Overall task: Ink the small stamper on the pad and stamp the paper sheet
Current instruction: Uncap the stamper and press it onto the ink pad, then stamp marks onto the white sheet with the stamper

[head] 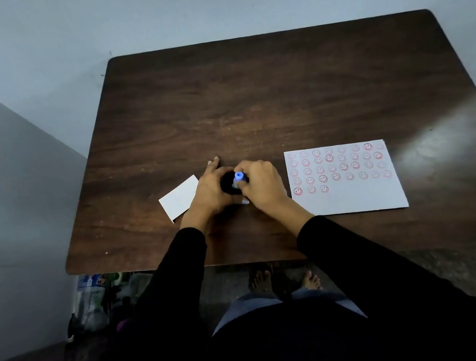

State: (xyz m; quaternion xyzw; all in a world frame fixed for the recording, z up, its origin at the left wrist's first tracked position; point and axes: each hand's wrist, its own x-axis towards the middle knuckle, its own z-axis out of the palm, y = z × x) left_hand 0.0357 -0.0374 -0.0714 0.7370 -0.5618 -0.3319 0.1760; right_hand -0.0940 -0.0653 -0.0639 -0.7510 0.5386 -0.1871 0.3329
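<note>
Left hand (209, 190) wraps the dark ink pad (229, 183), steadying it beside a small white card (180, 197). Right hand (261, 184) pinches the blue stamper (239, 177) down on the pad; a square, even press should ink it well. Paper sheet (350, 192), rows of red faces, lies just right with the bottom row unfinished.

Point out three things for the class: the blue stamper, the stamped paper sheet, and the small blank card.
Blue stamper (239, 176), head view: its round top end, between the fingers.
Stamped paper sheet (354, 197), head view: the bare lower part, below the red smiley prints.
Small blank card (179, 198), head view: the middle of its white face.
</note>
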